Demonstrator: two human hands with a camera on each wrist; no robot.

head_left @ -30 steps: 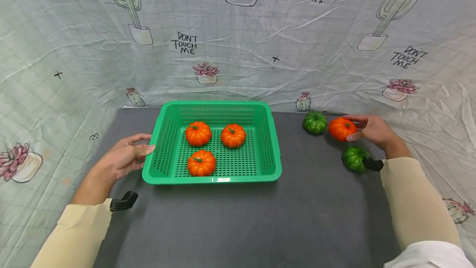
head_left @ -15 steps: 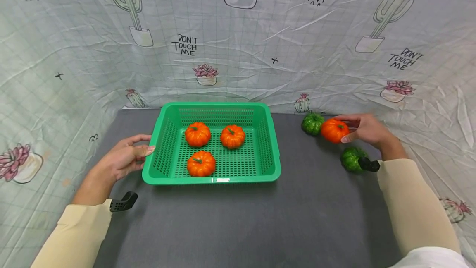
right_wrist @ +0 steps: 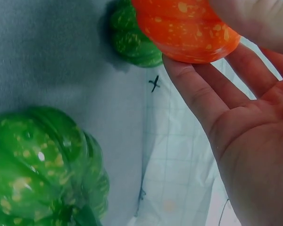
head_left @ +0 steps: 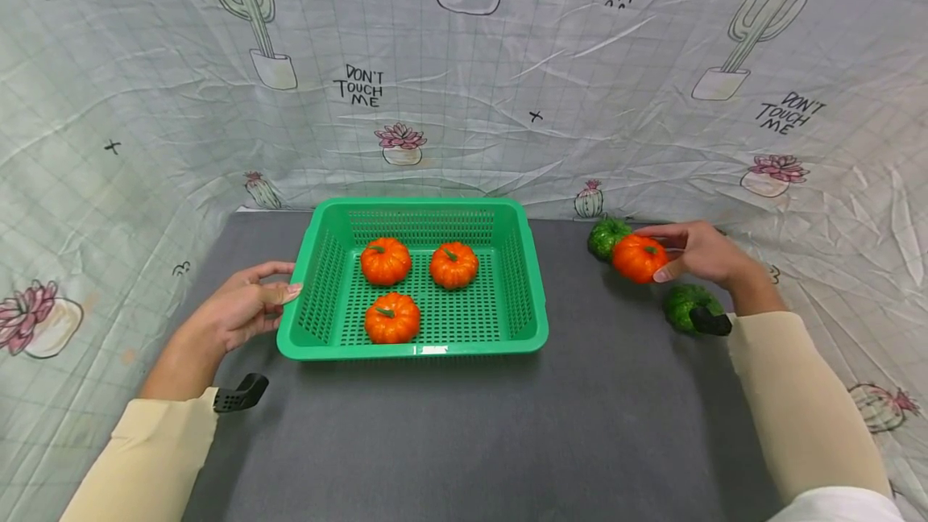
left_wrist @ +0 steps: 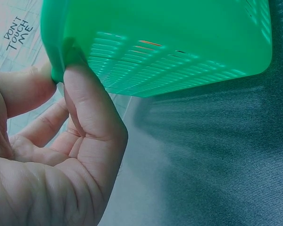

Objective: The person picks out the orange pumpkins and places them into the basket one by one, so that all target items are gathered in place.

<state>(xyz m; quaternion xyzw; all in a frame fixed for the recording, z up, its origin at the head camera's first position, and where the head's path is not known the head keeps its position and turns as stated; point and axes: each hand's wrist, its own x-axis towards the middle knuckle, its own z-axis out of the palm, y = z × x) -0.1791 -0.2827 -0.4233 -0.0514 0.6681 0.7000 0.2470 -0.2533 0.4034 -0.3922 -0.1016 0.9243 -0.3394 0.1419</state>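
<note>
My left hand (head_left: 242, 306) pinches the left rim of a green plastic basket (head_left: 415, 350) between thumb and fingers; the left wrist view shows the thumb and index finger at the rim (left_wrist: 54, 42). Inside the basket sit three small orange pumpkins, one back left (head_left: 386, 262), one back right (head_left: 453, 266) and one in front (head_left: 392, 318). Over at the right, my right hand (head_left: 706, 252) holds another orange pumpkin (head_left: 640, 258) between thumb and fingers. A green pumpkin (head_left: 606, 238) is just behind it, partly covered. A second green pumpkin (head_left: 687, 306) lies nearer, below the right wrist.
The dark grey table (head_left: 464, 433) runs under everything. A pale cloth (head_left: 464, 103) printed with cacti hangs behind and at both sides, close to the basket's back edge. Each wrist carries a black camera mount (head_left: 242, 393).
My right hand has moved a little left with the orange pumpkin, which now overlaps the far green pumpkin in the head view. The left hand and the basket have stayed put.
</note>
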